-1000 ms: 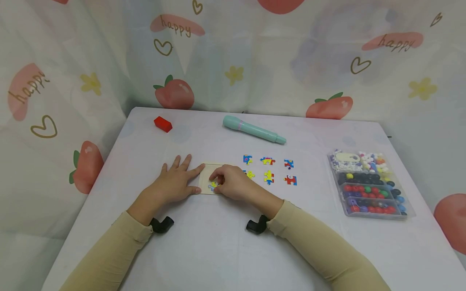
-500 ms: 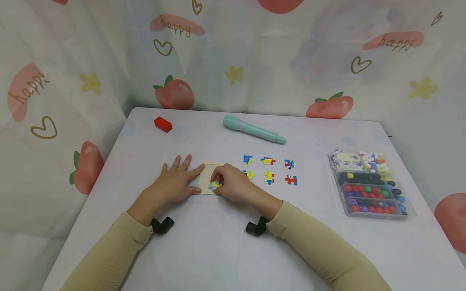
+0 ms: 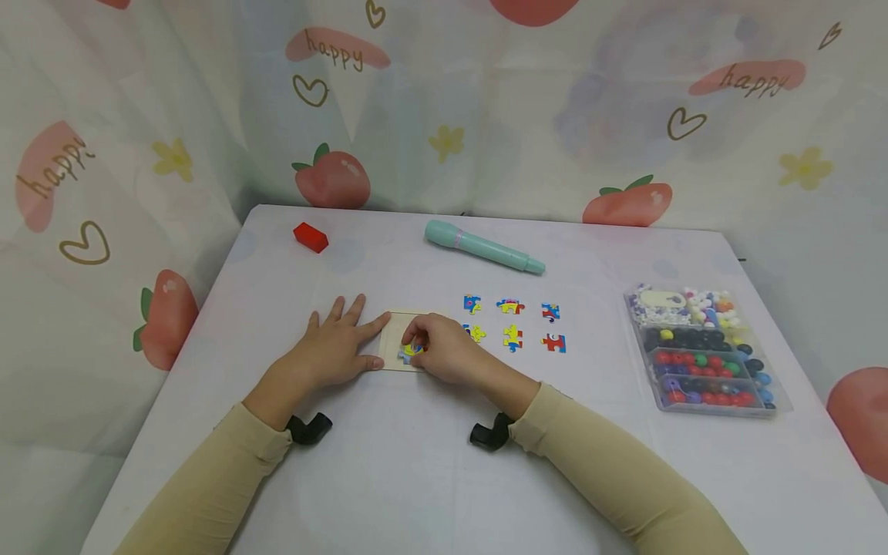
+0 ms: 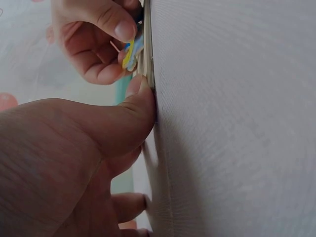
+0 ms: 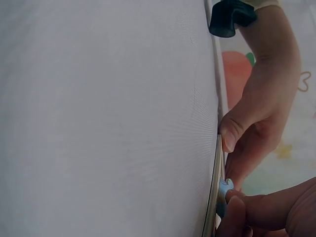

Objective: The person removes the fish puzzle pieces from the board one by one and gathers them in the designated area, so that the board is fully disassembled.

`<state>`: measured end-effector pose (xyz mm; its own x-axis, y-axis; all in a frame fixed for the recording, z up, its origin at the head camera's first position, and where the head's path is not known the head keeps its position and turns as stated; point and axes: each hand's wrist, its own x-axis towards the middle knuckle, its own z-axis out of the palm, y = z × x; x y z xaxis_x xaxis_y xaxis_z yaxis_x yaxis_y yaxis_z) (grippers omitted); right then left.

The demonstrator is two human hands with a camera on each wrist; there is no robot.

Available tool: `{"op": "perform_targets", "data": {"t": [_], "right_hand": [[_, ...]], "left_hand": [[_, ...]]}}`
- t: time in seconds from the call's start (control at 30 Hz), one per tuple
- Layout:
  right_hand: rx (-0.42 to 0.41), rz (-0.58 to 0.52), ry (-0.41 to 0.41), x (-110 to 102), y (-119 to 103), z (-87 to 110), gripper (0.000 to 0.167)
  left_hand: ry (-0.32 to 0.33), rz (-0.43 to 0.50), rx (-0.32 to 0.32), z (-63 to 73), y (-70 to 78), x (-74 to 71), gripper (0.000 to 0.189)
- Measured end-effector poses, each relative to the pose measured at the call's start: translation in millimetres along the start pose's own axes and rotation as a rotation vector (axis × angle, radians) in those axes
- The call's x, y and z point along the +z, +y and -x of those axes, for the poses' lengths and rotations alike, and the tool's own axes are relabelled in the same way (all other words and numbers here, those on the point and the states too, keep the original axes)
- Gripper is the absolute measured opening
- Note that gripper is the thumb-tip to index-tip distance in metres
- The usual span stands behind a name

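Note:
My right hand [image 3: 447,348] pinches a jigsaw puzzle piece [image 3: 409,353] of yellow and light blue, low over the small pale wooden puzzle board [image 3: 392,333]. In the left wrist view the piece [image 4: 128,55] is tilted up from the board, between thumb and fingers. Its light-blue side [image 5: 225,186] shows in the right wrist view. My left hand [image 3: 333,347] lies with fingers spread on the table, thumb and index fingertip at the board's left edge. The right hand covers much of the board's right half.
Several loose puzzle pieces [image 3: 512,338] lie in two rows right of the board. Behind them rests a mint-green microphone-shaped wand [image 3: 486,248]. A red block [image 3: 311,237] is at the back left, and a clear compartment box of beads [image 3: 708,354] at the right.
More of the puzzle piece shows beside the right fingertips than a second ago, and those fingers have shifted slightly right. The left hand has stayed in place.

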<state>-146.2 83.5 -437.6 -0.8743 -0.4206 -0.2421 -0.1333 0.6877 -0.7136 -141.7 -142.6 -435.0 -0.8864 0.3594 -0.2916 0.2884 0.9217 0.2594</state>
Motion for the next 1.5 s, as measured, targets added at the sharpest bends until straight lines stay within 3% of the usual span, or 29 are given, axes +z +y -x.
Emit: {"op": "perform_targets", "data": {"t": [0.53,0.73,1.13,1.3,1.5], "right_hand": [[-0.007,-0.144,-0.008,-1,2,2.5,0.018],[0.008,-0.249,-0.018,-4,4,4.7,0.02],[0.039,-0.389,0.018,-6,6,5.6,0.017],[0.045,-0.395,0.023,-11,3,7.9,0.014],[0.038,-0.321,0.038,-21,-2,15.5,0.015]], "left_hand": [[0.003,-0.004,-0.007,-0.6,0.5,0.8,0.082],[-0.002,-0.006,-0.013,-1.6,0.0,1.8,0.083],[-0.01,-0.007,-0.006,-1.7,-0.6,1.7,0.083],[-0.012,-0.009,-0.009,-1.7,-1.3,2.3,0.082],[-0.014,-0.007,-0.016,-2.3,-1.5,3.3,0.083]]}}
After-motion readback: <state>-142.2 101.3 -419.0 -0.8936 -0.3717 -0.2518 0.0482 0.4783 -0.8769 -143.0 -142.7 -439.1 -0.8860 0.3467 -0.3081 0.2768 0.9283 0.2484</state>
